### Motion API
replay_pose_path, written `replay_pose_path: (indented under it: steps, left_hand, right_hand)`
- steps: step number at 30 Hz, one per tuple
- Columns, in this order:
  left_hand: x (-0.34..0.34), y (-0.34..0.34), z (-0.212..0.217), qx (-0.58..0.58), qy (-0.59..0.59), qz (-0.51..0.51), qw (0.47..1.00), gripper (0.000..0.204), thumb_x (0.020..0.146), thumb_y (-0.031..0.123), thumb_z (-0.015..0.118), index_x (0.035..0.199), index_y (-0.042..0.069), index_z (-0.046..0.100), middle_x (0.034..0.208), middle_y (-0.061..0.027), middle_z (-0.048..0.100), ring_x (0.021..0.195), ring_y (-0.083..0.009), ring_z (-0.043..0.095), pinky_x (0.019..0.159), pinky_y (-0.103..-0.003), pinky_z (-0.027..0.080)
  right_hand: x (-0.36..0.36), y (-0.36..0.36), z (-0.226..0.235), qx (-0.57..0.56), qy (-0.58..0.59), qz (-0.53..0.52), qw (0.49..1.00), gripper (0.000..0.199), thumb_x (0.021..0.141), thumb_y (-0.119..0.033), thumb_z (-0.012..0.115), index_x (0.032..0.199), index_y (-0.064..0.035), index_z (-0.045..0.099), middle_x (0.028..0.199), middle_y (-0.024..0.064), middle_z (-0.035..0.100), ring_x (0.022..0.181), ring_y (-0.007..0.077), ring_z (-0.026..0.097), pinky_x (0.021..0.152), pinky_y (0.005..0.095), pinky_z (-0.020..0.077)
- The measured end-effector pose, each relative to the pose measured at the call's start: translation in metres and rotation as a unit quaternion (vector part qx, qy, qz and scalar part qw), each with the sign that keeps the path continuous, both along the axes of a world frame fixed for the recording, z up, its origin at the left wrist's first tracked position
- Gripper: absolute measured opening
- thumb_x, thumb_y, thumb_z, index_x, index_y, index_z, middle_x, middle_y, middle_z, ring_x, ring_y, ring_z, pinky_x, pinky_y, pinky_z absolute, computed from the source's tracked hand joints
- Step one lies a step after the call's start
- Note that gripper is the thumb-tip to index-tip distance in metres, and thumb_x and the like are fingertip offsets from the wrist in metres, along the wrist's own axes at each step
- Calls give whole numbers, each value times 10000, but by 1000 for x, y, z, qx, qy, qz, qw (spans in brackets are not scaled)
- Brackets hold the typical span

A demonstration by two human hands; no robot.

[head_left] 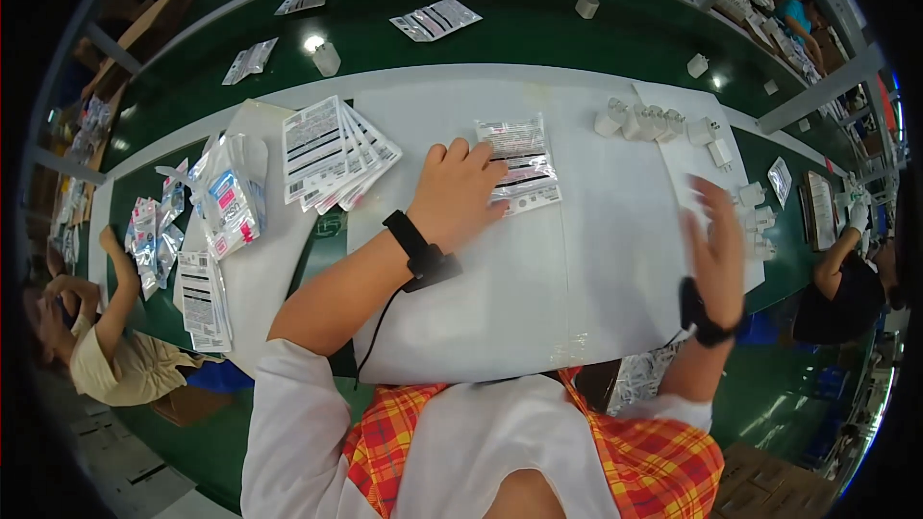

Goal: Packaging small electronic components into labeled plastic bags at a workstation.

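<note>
From the head view, my left hand (460, 194) lies flat with fingers spread on a clear, glossy plastic pouch (520, 165), pressing its left edge without gripping it; the pouch is flat and rectangular with dark printed stripes, resting on the smooth white work sheet (538, 298). My right hand (716, 240) is blurred, open with fingers apart, holding nothing, hovering over the sheet's right edge, well apart from the pouch. Just beyond it sit small white blocky plug adapters (642, 121) in a loose row, with more at the right rim. Left of my left hand fans a stack of printed label cards (332, 152), and farther left a heap of crinkled filled pouches (229, 202). The sheet between my hands is bare. Behind runs a green conveyor belt (519, 24).
</note>
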State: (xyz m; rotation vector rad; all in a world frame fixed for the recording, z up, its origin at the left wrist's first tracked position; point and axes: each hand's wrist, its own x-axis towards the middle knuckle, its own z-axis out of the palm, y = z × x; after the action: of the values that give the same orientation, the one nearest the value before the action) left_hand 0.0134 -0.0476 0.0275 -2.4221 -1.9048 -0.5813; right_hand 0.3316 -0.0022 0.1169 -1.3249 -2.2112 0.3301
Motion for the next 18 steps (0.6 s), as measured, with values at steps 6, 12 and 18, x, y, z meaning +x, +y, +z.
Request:
replay_pose_path:
  steps: [6,12,18]
  left_hand:
    - [-35,-25,14,-34,-18,9,999,395,760,195,680,1147,144,624,1145,-66,573,1021,-261,513,848,-396,402]
    - [-169,-50,4,168,-9,227,959,321,838,82,565,1156,66,600,1083,-149,627,1043,-325,576,902,-411,451]
    - [-175,-39,5,-17,14,287,958,189,844,97,552,1006,63,643,936,-119,663,981,-305,610,934,-457,436]
  right_hand:
    - [-132,81,-68,-17,-74,267,961,496,764,-59,709,1232,-72,545,1088,153,587,931,300,592,869,345,469]
    - [-167,164,-25,-223,-190,373,880,588,661,-14,755,1208,-81,549,1007,92,580,807,214,579,750,314,489]
    - [-185,258,-23,-29,-27,130,991,464,726,-69,723,1165,-41,577,1040,102,627,939,237,616,817,304,490]
